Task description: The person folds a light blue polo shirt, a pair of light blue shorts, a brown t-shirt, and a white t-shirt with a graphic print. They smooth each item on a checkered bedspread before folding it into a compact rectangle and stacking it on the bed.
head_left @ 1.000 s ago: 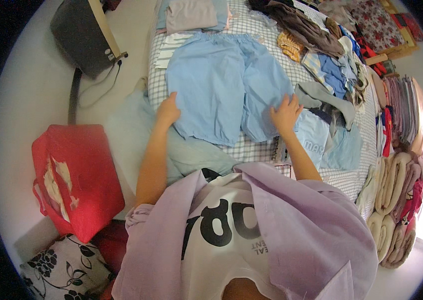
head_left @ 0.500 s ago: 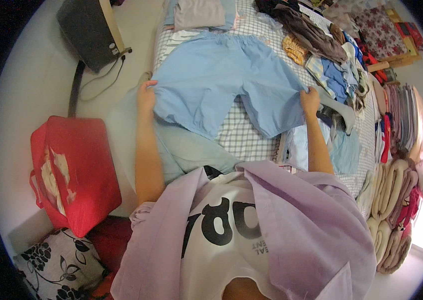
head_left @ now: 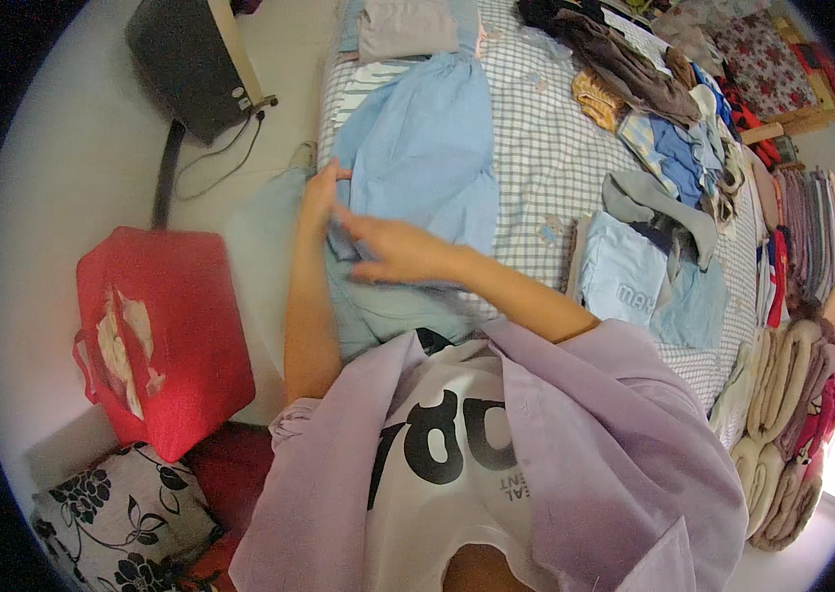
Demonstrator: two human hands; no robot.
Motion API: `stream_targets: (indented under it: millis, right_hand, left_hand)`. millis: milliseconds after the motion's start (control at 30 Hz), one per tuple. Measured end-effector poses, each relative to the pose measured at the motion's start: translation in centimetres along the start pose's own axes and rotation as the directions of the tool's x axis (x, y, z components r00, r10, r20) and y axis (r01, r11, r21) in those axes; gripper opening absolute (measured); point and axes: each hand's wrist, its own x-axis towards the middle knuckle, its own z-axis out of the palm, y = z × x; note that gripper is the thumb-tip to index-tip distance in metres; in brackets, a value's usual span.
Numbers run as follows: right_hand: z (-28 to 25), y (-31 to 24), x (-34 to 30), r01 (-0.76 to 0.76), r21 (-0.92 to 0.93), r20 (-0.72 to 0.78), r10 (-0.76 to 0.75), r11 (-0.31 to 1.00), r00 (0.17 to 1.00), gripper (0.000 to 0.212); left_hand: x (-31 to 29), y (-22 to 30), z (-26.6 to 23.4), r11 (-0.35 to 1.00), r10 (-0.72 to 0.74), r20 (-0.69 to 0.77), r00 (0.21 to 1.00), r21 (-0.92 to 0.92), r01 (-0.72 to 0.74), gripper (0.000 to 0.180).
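Observation:
The light blue shorts [head_left: 427, 148] lie doubled over lengthwise on the checked bed cover, waistband at the far end. My left hand [head_left: 321, 192] is closed at their left leg edge, a fingertip showing on top of the cloth. My right hand [head_left: 393, 249] reaches across to that same edge, its fingers apart and somewhat smeared by motion; it holds nothing I can see. Beyond the waistband rests a folded grey garment [head_left: 407, 30] on a blue one. Pale green-blue cloth covers my legs below the shorts.
Right of the shorts lie a folded light blue shirt [head_left: 622, 266] and grey socks or similar cloth [head_left: 659, 207]. A heap of mixed clothes [head_left: 674, 148] spreads along the far right. Rolled blankets [head_left: 772, 385] are stacked beyond. A red fabric bag [head_left: 195, 335] stands at left, near a patterned cushion [head_left: 131, 523].
The right hand has carried the right side of the spread shorts over to the left, folding them in half, and has let go. The left hand stays at the left edge.

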Motion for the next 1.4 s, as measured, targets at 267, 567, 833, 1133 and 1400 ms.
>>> stream_targets:
  millis: [267, 567, 833, 1133, 1400]
  right_hand:
    - [2.5, 3.6, -3.4, -0.016, -0.042, -0.427, -0.003, 0.999, 0.904, 0.055]
    - [0.9, 10.7, -8.2, -0.481, 0.723, -0.348, 0.863, 0.495, 0.365, 0.065]
    - [1.8, 8.3, -6.5, -0.395, 0.719, -0.238, 0.737, 0.572, 0.633, 0.045]
    - [3.9, 0.6, -4.1, -0.316, 0.144, -0.176, 0.338, 0.938, 0.924, 0.029]
    - [6.5, 1.4, -2.9, -0.276, 0.038, -0.169, 0.279, 0.96, 0.946, 0.028]
  left_hand:
    - [0.5, -2.1, 0.3, 0.786, 0.253, 0.202, 0.946, 0.528, -0.323, 0.029]
    - [2.8, -3.2, -0.3, 0.943, 0.292, -0.377, 0.879, 0.269, -0.197, 0.023]
    - [0.7, -1.9, 0.2, 0.852, 0.315, -0.197, 0.928, 0.489, -0.185, 0.035]
    - [1.2, -2.0, 0.3, 0.838, 0.365, -0.155, 0.918, 0.485, -0.251, 0.047]
    - [-4.8, 1.9, 4.3, 0.535, 0.616, 0.388, 0.686, 0.433, -0.725, 0.056]
